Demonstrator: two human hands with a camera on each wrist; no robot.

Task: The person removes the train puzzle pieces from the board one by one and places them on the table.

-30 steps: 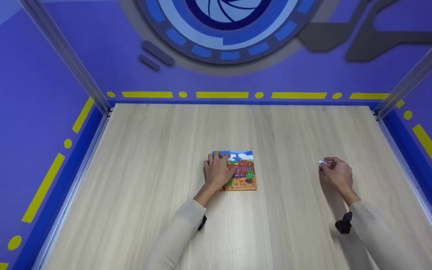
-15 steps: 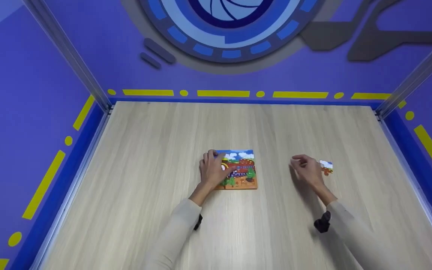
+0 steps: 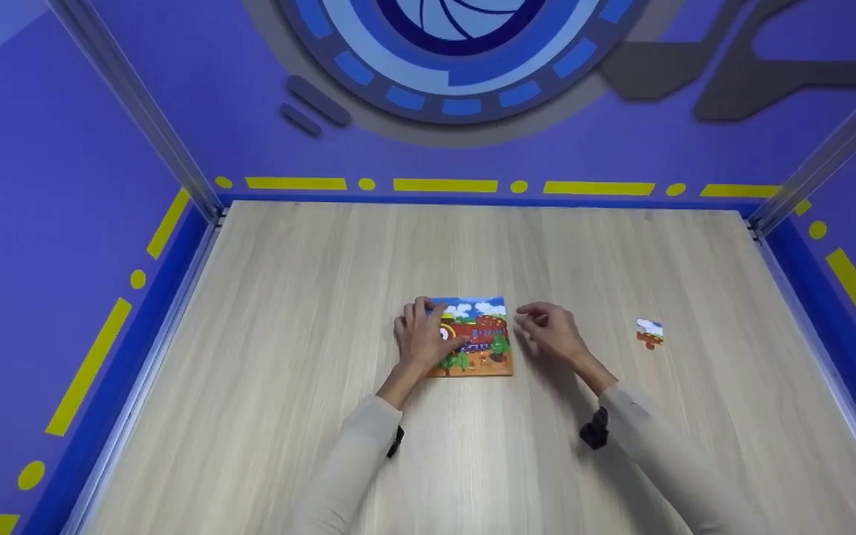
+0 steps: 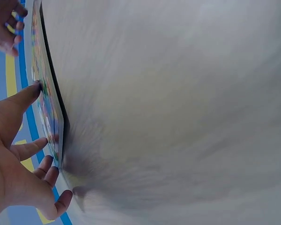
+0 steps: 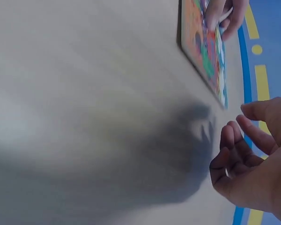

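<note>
A square jigsaw puzzle (image 3: 478, 345) with a bright train picture lies flat on the table. Across its left part rests my left hand (image 3: 420, 334), fingers spread, and it covers that side in the head view. In the left wrist view the thumb (image 4: 25, 97) touches the picture and the fingertips lie around the edge. My right hand (image 3: 556, 331) hovers just beyond the puzzle's right edge. Its thumb and index finger stand apart with nothing between them, as the right wrist view shows. One loose puzzle piece (image 3: 649, 333) with white cloud and red-brown parts lies farther right.
The pale wood-grain table (image 3: 309, 297) has metal rails along its sides. Blue-purple printed panels (image 3: 428, 156) rise behind it and at both sides. A black wrist mount (image 3: 594, 429) hangs below the right sleeve.
My right hand has let go of the loose puzzle piece, which stays on the table, and has moved left toward the puzzle. My left hand has shifted slightly left on the puzzle.
</note>
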